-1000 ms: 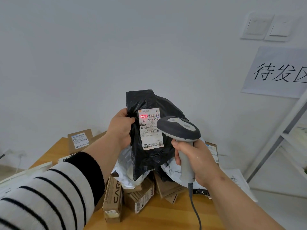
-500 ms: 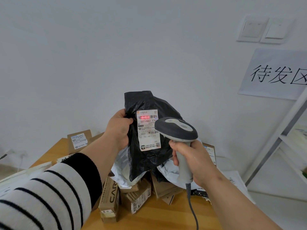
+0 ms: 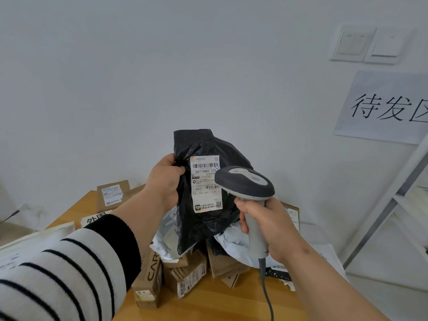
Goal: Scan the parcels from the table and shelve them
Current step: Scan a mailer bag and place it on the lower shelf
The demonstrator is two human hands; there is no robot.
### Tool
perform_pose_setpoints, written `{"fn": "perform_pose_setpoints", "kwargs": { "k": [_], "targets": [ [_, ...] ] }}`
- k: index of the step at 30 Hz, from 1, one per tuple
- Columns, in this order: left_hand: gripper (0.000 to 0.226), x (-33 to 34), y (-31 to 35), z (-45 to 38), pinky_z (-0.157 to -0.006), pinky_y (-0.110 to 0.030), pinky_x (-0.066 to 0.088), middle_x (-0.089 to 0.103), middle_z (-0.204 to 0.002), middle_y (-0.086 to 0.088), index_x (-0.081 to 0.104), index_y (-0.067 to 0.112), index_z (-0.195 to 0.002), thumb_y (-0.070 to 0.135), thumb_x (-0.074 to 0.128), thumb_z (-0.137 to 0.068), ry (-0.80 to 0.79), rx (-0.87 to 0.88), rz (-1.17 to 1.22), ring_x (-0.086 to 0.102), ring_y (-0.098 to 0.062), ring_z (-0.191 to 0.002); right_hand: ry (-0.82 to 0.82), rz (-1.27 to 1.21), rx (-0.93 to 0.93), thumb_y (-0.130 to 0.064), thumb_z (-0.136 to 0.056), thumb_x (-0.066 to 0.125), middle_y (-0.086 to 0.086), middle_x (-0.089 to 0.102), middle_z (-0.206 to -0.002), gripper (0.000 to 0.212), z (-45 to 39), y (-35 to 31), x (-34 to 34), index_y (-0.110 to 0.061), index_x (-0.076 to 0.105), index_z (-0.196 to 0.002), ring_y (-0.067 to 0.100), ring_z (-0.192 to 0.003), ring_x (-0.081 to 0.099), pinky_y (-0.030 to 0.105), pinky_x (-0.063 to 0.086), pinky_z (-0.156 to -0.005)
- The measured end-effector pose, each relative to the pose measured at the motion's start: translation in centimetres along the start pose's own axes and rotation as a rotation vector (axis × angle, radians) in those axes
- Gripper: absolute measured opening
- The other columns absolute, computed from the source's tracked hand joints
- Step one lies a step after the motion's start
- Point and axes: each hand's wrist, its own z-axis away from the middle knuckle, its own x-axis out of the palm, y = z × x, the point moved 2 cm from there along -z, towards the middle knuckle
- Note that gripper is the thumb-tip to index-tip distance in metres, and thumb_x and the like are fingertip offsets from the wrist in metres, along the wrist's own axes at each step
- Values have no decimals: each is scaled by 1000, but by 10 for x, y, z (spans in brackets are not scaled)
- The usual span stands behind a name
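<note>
Now that the red scan line has gone from the barcode, where it glowed half a second ago, you can reasonably take the read as finished, though nothing visible confirms a beep or a logged entry. At far left your striped sleeve (image 3: pixel 58 269) crosses the wooden table (image 3: pixel 208 304), with a labelled cardboard box (image 3: pixel 112 194) lying beyond it near the wall. Your left hand (image 3: pixel 165 181) pinches the left edge of the black parcel (image 3: pixel 208 228), fingers curled into the plastic, holding it upright above the heap of boxes and pale mailers, much as before. Its white shipping label (image 3: pixel 206 184) faces you, unlit. Just right of the label, your right hand (image 3: pixel 261 218) is wrapped round the grip of the scanner (image 3: pixel 245 184), whose head overlaps the label's right edge; whether the trigger is pressed, you cannot tell. Further right stands the shelf frame (image 3: pixel 393 193), below the paper wall sign (image 3: pixel 384 107). Judging by this, shelving the black parcel comes next, and many parcels remain.
</note>
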Motion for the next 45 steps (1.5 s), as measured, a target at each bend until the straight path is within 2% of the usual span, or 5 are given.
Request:
{"fn": "perform_pose_setpoints", "kwargs": {
  "k": [21,28,33,40,45],
  "targets": [
    [38,19,1,64,-58,-37,59,75,-90,-13,66,13,-100,-10,36,-97,70,57,-32,73,-28,-76,-92,6,-48,-20,-94,64,6,54,-58,28,34,-2,-30,-7,56,-70,14,-52,53,16,47,-52],
    [38,19,8,103,-60,-39,60,75,-97,-16,66,10,-107,-10,36,-97,32,68,24,74,-31,-84,40,-30,-17,-22,-91,69,7,59,-61,21,72,-2,-40,-8,64,-76,19,-58,57,34,50,-65],
    [38,16,9,143,-59,-38,59,76,-92,-13,67,12,-104,-10,36,-97,-8,87,42,74,-29,-81,210,61,7,-20,-86,74,4,63,-59,11,113,3,-55,-10,69,-84,18,-61,61,37,50,-70],
    [42,19,-4,224,-75,-48,59,75,-90,-15,70,17,-103,-12,40,-94,-243,76,-464,72,-34,-85,396,26,-30,-15,-79,80,-8,75,-85,23,192,10,-74,-26,72,-97,15,-84,70,33,54,-72],
    [43,48,-28,280,-79,-44,57,74,-91,-18,72,14,-97,-17,43,-91,-548,-52,-724,71,-30,-83,110,23,78,-18,-60,77,-4,77,-97,45,253,13,-93,-14,72,-105,18,-97,70,28,52,-76]
  ]
}}
